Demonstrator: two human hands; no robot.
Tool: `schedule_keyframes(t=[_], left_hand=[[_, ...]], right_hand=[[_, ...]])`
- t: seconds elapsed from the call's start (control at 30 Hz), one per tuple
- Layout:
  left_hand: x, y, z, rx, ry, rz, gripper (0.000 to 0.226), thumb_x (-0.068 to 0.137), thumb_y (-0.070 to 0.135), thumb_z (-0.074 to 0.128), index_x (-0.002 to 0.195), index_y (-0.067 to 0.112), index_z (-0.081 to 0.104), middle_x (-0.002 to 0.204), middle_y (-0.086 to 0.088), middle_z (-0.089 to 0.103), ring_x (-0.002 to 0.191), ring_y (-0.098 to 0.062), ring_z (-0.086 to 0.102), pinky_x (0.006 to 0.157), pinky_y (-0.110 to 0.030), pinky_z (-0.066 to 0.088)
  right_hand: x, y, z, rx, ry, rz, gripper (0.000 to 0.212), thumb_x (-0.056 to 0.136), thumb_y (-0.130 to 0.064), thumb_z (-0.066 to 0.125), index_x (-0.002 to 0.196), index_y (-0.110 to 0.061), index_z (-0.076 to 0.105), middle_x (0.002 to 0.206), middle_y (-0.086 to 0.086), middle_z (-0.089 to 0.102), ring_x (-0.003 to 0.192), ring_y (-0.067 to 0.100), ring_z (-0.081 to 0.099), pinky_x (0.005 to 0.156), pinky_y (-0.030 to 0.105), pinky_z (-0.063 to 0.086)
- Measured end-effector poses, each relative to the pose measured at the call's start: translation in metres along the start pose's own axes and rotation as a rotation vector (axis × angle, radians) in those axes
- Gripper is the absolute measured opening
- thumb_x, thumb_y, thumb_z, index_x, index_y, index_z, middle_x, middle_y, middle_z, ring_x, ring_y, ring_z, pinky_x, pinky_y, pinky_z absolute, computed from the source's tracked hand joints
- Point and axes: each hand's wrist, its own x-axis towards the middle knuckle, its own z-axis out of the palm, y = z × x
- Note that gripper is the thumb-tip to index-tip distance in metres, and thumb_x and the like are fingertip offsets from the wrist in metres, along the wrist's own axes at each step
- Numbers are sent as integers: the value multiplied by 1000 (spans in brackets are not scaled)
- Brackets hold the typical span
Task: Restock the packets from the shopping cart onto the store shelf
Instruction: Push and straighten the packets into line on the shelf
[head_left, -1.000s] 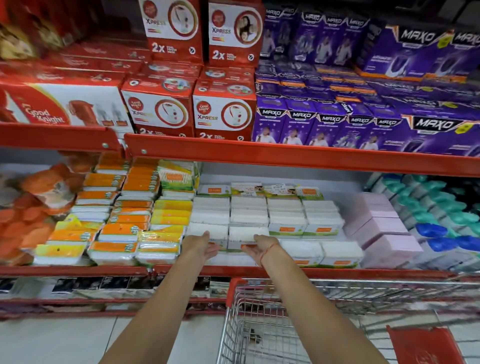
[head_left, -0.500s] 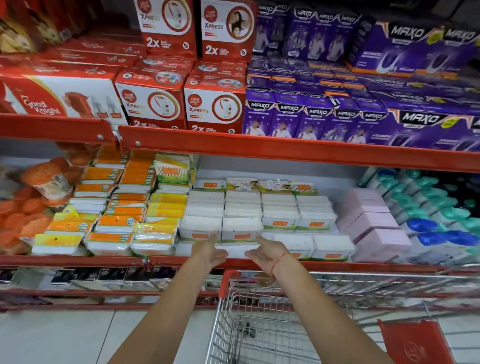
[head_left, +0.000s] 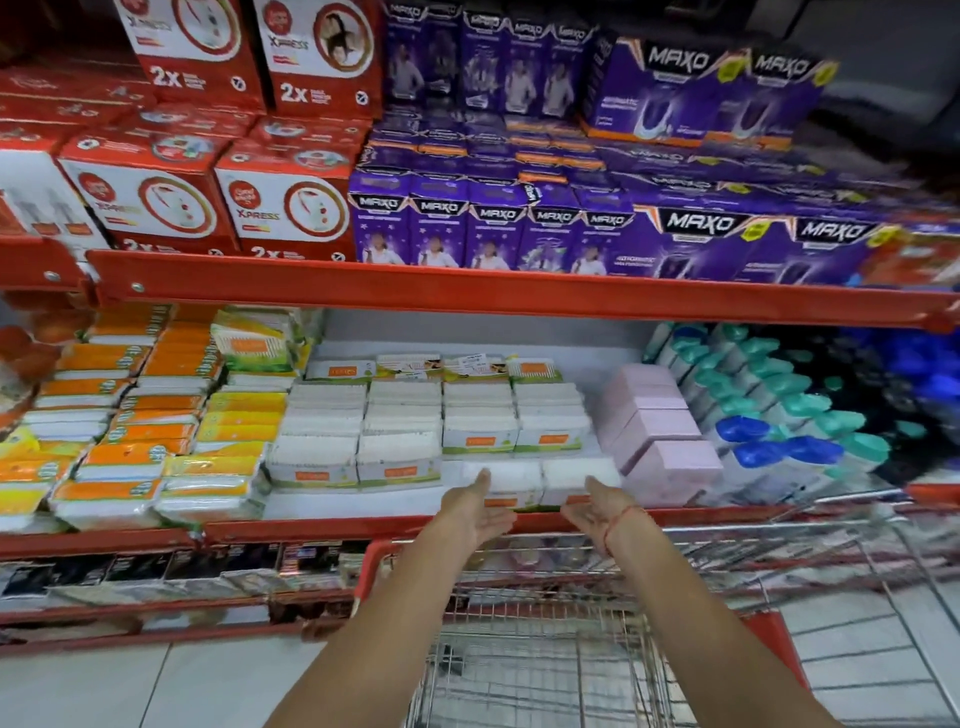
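White packets with orange labels (head_left: 400, 460) lie stacked in rows on the middle shelf (head_left: 322, 527), behind its red front edge. Two more white packets (head_left: 524, 480) sit at the shelf front, right of the stacks. My left hand (head_left: 475, 512) and my right hand (head_left: 597, 506) hover open, palms facing each other, just in front of those two packets. Neither hand holds anything. The wire shopping cart (head_left: 566, 649) with red trim stands below my arms; I cannot make out packets in its basket.
Orange and yellow packets (head_left: 140, 447) fill the shelf's left part. Pink boxes (head_left: 660, 431) and teal- and blue-capped bottles (head_left: 789, 431) stand to the right. Red boxes (head_left: 280, 208) and purple Maxo boxes (head_left: 519, 223) sit on the shelf above. The floor is white tile.
Both hands have come off the front white packets at the centre and moved right, spreading apart with palms turned inward. The view has shifted right too.
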Motion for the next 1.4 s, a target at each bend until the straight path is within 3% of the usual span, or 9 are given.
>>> schedule_keyframes(t=[0.3, 0.43, 0.53, 0.67, 0.8, 0.87, 1.03, 1.2, 1.4], left_hand=[[23, 21, 13, -98, 130, 24, 50, 100, 23, 41, 143, 1, 26, 140, -35, 41, 119, -45, 54, 99, -49, 45], [29, 33, 13, -44, 171, 52, 48, 100, 22, 41, 141, -1, 31, 134, -36, 48, 118, -42, 57, 99, -46, 48], [33, 38, 15, -7, 195, 71, 49, 100, 23, 43, 141, -1, 31, 131, -34, 51, 113, -41, 60, 94, -46, 51], [29, 38, 17, 89, 204, 92, 48, 99, 24, 45, 135, -5, 35, 123, -33, 58, 99, -41, 65, 86, -41, 55], [7, 39, -2, 368, 196, 214, 38, 95, 22, 54, 114, -11, 53, 80, -18, 68, 71, -21, 70, 57, -21, 61], [-5, 44, -24, 624, 139, 426, 35, 95, 19, 55, 106, -13, 62, 73, -11, 69, 63, -13, 70, 67, -31, 63], [-35, 90, -110, 1496, 442, 1019, 40, 97, 37, 44, 121, 11, 61, 110, -10, 73, 99, -24, 69, 90, -37, 54], [-17, 125, -172, 2087, 367, 984, 102, 78, 79, 21, 150, 8, 5, 160, -9, 9, 149, -22, 5, 122, -48, 3], [27, 143, -186, 2279, 332, 913, 128, 60, 97, 14, 147, 3, 5, 157, -14, 6, 141, -13, -25, 115, -44, -2]], right_hand=[[13, -20, 17, -8, -60, 29, 39, 100, -9, 45, 134, 8, 36, 136, 33, 45, 123, 44, 49, 107, 49, 42], [21, -24, 25, -19, -78, 39, 37, 97, -11, 50, 127, 10, 45, 101, 25, 64, 90, 36, 64, 98, 46, 50], [27, -26, 28, -40, -81, 44, 34, 97, -12, 52, 122, 10, 49, 124, 29, 59, 110, 38, 61, 98, 45, 51], [30, -27, 25, -100, -110, 35, 30, 96, -18, 54, 113, 6, 55, 120, 26, 64, 89, 33, 63, 93, 43, 55], [15, -18, 28, -393, -88, -59, 31, 95, -26, 54, 89, 4, 60, 107, 29, 70, 79, 33, 67, 89, 45, 57], [-2, -13, 40, -712, -19, -296, 37, 95, -27, 50, 78, 4, 61, 92, 27, 75, 74, 33, 72, 82, 45, 60], [-40, -4, 100, -1237, -53, -1199, 28, 97, -23, 45, 105, -5, 66, 102, 19, 72, 93, 32, 68, 81, 36, 58], [-26, 16, 167, -1724, -476, -1240, 91, 90, -59, 40, 150, -7, -5, 160, 11, -6, 148, 23, -9, 123, 44, 3], [8, 21, 193, -1886, -375, -1277, 114, 75, -80, 37, 149, -7, -12, 159, 11, -18, 146, 24, -19, 122, 46, -4]])
